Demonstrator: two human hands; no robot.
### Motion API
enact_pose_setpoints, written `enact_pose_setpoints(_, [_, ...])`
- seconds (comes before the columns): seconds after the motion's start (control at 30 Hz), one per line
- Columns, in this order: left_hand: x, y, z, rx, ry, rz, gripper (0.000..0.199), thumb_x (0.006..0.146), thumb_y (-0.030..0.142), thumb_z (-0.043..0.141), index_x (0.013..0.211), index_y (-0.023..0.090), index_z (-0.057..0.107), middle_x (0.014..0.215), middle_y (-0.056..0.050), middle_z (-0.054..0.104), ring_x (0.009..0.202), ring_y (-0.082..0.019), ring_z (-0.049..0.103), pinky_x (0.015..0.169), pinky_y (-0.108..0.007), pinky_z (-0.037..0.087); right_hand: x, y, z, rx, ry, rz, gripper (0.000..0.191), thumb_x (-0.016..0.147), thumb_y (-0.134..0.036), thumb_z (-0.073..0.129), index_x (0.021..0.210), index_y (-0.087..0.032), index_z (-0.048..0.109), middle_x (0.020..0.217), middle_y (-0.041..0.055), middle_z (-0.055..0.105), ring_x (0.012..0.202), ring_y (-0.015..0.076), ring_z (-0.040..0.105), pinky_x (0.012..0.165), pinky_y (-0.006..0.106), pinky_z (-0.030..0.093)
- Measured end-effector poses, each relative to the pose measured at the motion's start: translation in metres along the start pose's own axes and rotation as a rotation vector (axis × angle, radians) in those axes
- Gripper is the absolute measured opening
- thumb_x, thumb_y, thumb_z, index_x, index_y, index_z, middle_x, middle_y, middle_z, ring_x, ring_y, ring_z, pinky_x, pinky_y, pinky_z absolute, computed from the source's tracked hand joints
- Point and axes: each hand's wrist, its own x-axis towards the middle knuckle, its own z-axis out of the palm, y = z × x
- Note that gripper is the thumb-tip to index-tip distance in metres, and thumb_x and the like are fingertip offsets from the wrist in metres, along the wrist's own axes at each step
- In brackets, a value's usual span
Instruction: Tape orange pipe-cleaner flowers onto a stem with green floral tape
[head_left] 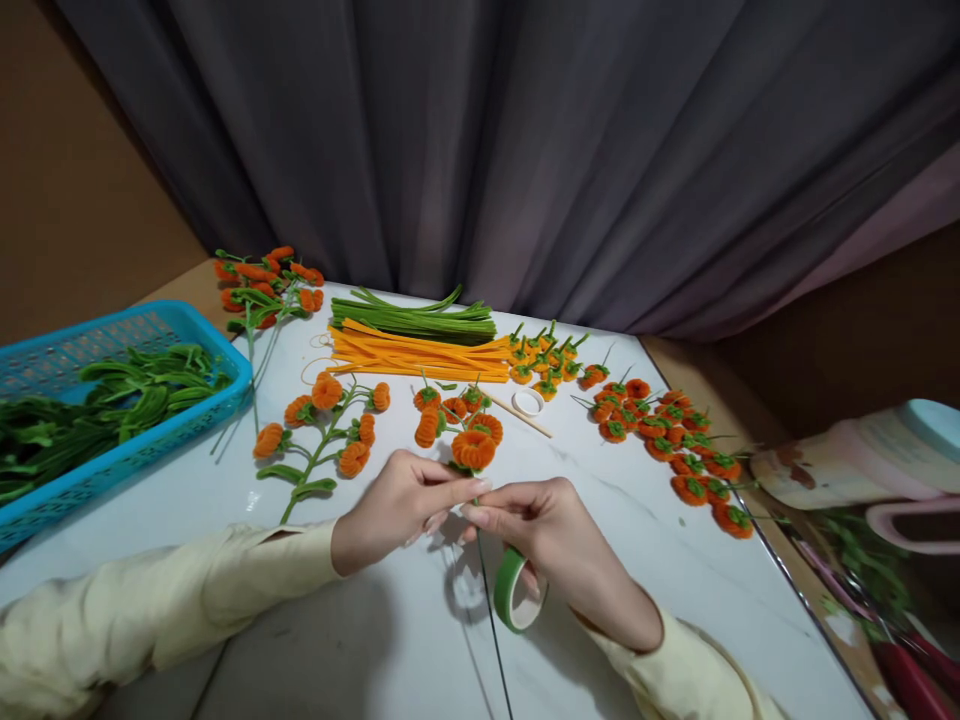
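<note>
An orange pipe-cleaner pumpkin [473,450] on a thin stem is pinched just below its base by my left hand [412,498]. My right hand [551,530] closes on the same stem a little lower, fingertips nearly meeting the left ones. From the right hand's lower fingers hangs a roll of green floral tape [511,590]. Whether a strip of it runs to the stem is hidden by the fingers. Several more orange pumpkins [429,412] lie right behind the held one. Left of my hands rests a branch [319,450] with orange pumpkins and green leaves.
A blue basket [240,375] of green leaves stands at left. Green pipe cleaners [412,318] and yellow ones [420,352] lie at the back, beside small yellow pumpkins [547,375]. A wooden stick [525,415], white ring [528,402], orange pumpkins [675,450] and a bottle [832,460] are rightward.
</note>
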Motion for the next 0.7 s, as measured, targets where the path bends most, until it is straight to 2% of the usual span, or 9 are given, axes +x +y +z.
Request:
enact_pose_setpoints(0.2, [0.000,-0.003,0.001,0.038,0.029,0.017,0.037,0.072,0.042,0.064,0.052,0.010,0.065,0.033,0.005,0.042,0.029,-0.003,0.029,0.031,-0.019,0.019,0.002,-0.008,-0.013,0.103,-0.177,0.057,0.031,0.067,-0.039,0.073,0.075,-0.009,0.074,0.069,0.0059,0.069,0.034,0.0014,0.038,0.030,0.014,0.033])
enact_pose_setpoints(0.37, [-0.001,-0.004,0.002,0.051,0.052,0.019,0.036,0.071,0.042,0.066,0.053,0.011,0.065,0.034,0.005,0.043,0.030,-0.004,0.030,0.032,-0.019,0.020,0.010,0.001,-0.015,0.203,-0.231,0.095,0.028,0.067,-0.036,0.074,0.071,-0.008,0.073,0.067,0.0079,0.070,0.031,0.0005,0.037,0.026,0.012,0.024])
enact_pose_setpoints(0.47, [-0.003,-0.007,0.002,0.039,0.053,0.023,0.037,0.071,0.042,0.067,0.051,0.011,0.063,0.033,0.005,0.042,0.030,-0.004,0.030,0.033,-0.019,0.020,0.018,0.011,-0.017,0.299,-0.349,0.109,0.025,0.068,-0.032,0.074,0.071,-0.007,0.072,0.067,0.0086,0.070,0.029,-0.0005,0.035,0.024,0.012,0.018])
enact_pose_setpoints(0.6, [-0.002,-0.013,0.002,0.012,-0.030,0.060,0.041,0.074,0.040,0.065,0.045,0.013,0.058,0.031,0.006,0.039,0.031,-0.005,0.032,0.035,-0.019,0.023,0.027,0.022,-0.018,0.409,-0.528,0.077,0.025,0.069,-0.030,0.072,0.069,-0.005,0.071,0.062,0.0066,0.068,0.024,-0.0021,0.028,0.022,0.014,0.011])
enact_pose_setpoints(0.7, [-0.001,-0.006,0.001,0.065,-0.086,0.066,0.042,0.075,0.040,0.063,0.043,0.014,0.055,0.032,0.006,0.039,0.029,-0.004,0.032,0.034,-0.019,0.023,0.027,0.026,-0.018,0.450,-0.542,0.061,0.024,0.069,-0.029,0.072,0.067,-0.005,0.071,0.059,0.0058,0.067,0.023,-0.0025,0.026,0.022,0.014,0.010])
